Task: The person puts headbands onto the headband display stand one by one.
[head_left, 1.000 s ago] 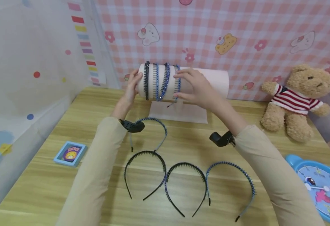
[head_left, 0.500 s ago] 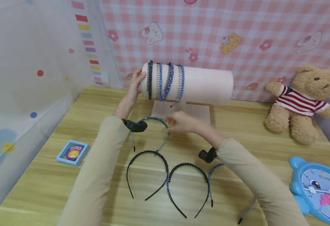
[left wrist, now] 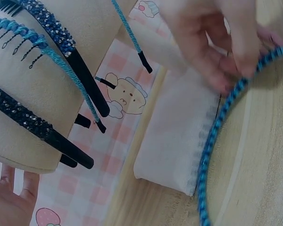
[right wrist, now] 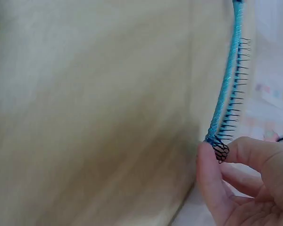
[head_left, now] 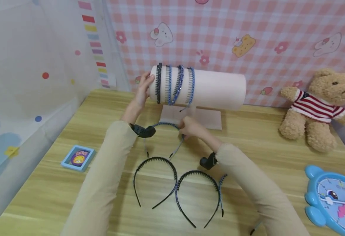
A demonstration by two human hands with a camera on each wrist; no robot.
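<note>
A pale pink cylinder stand (head_left: 219, 88) lies sideways on its base (head_left: 209, 118). Around its left part sit several headbands: a black one (head_left: 159, 85), a light blue one (head_left: 169, 85), a tilted glittery dark blue one (head_left: 179, 85) and another blue one (head_left: 191, 85). My left hand (head_left: 142, 88) rests against the cylinder's left end, its fingers fairly straight in the left wrist view. In front of the base, my right hand (head_left: 192, 127) pinches the right side of a toothed blue headband (head_left: 165, 124) between thumb and fingers. The right wrist view shows that pinch on the headband (right wrist: 226, 89) closely.
Nearer on the wooden table lie two black headbands, one left (head_left: 156, 159) and one right (head_left: 196, 172). A blue headband (head_left: 221, 193) is partly under my right sleeve. A small blue frame (head_left: 78, 158) lies left; a teddy bear (head_left: 311, 108) and blue clock (head_left: 334, 196) are right.
My right hand has left the rightmost headband on the cylinder, come down toward me and taken hold of the blue headband on the table, which has shifted slightly right. My left hand has stayed put.
</note>
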